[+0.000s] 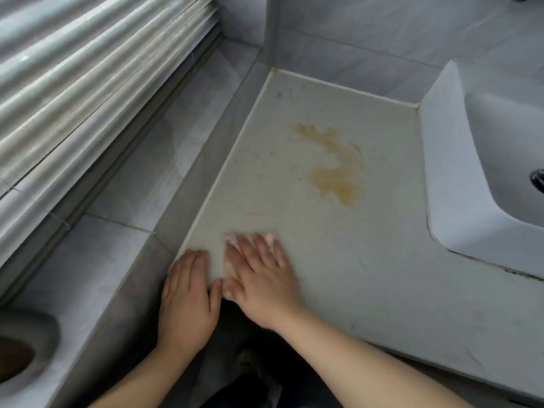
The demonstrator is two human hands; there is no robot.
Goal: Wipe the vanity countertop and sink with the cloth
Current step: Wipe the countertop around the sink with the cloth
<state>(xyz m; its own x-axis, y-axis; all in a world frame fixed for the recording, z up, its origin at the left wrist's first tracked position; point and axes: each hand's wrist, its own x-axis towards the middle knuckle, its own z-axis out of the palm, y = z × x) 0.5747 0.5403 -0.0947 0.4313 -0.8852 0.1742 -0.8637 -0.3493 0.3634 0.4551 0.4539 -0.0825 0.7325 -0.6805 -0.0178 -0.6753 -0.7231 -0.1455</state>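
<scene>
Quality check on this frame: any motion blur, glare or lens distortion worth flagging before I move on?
Head view: the right hand and the cloth under it are smeared by motion blur, the left hand is sharper. Head view: light is soft and even, no hard glare; the yellowish stain on the countertop reads clearly. Head view: wide-angle distortion slightly bows the blinds at left.

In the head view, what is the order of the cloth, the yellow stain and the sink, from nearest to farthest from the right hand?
1. Cloth: under the right hand.
2. Stain: farther back on the countertop.
3. Sink: far right.
</scene>
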